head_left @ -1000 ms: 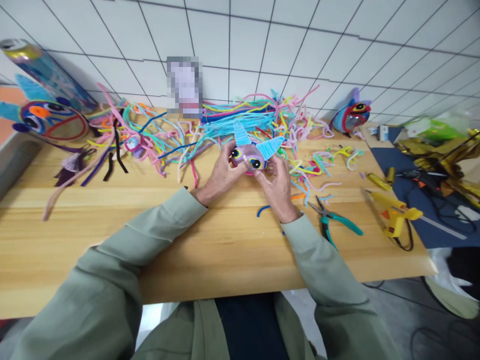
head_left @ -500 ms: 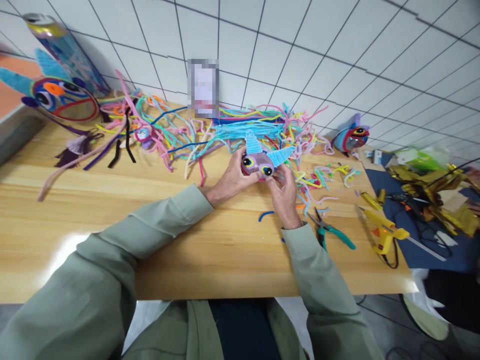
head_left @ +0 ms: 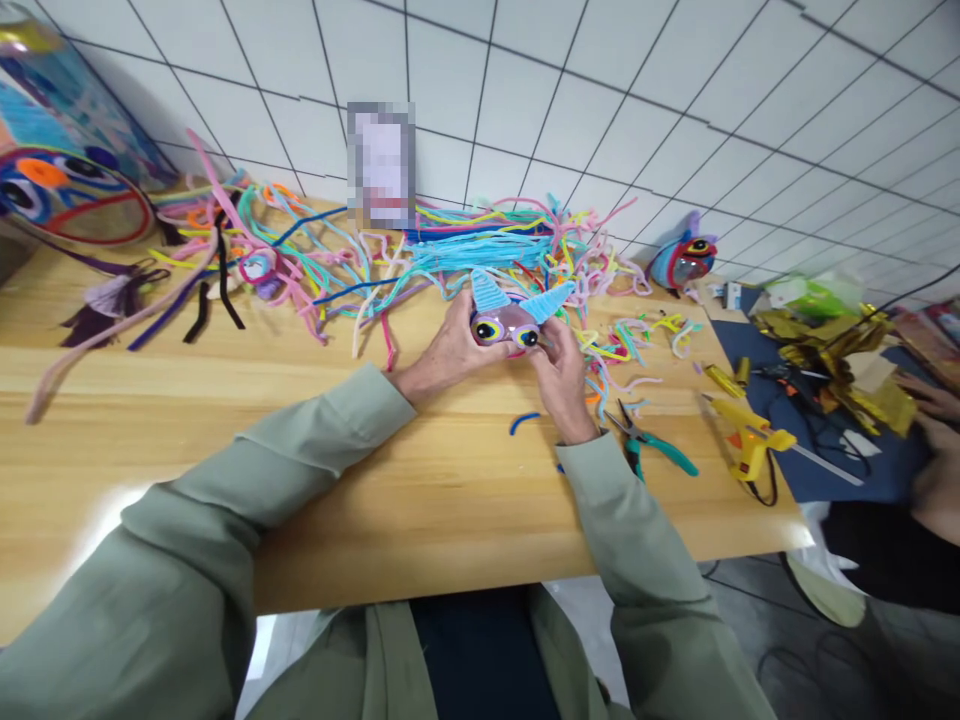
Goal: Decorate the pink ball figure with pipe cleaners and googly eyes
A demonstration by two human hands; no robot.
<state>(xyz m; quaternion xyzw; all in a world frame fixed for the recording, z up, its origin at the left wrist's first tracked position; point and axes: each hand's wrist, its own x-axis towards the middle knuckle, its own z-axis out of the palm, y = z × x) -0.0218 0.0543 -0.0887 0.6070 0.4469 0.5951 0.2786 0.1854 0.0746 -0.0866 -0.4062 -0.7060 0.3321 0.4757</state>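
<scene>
Both my hands hold a small purple pipe-cleaner creature (head_left: 507,318) with two big round eyes and light blue pointed ears, just above the wooden table (head_left: 225,400). My left hand (head_left: 444,352) grips its left side, fingers curled round it. My right hand (head_left: 560,375) pinches its right side below the blue ear. A heap of coloured pipe cleaners (head_left: 420,255) lies right behind it.
Teal-handled pliers (head_left: 651,448) and a yellow glue gun (head_left: 746,437) lie to the right. A short blue pipe-cleaner piece (head_left: 523,421) sits by my right wrist. Another creature (head_left: 681,260) stands at the back right. Another person's hands (head_left: 934,440) work over gold foil at the far right.
The view has swung slightly left and tilted. My hands stay on the creature, turning it a little. Another person's hands have come into view at the far right.
</scene>
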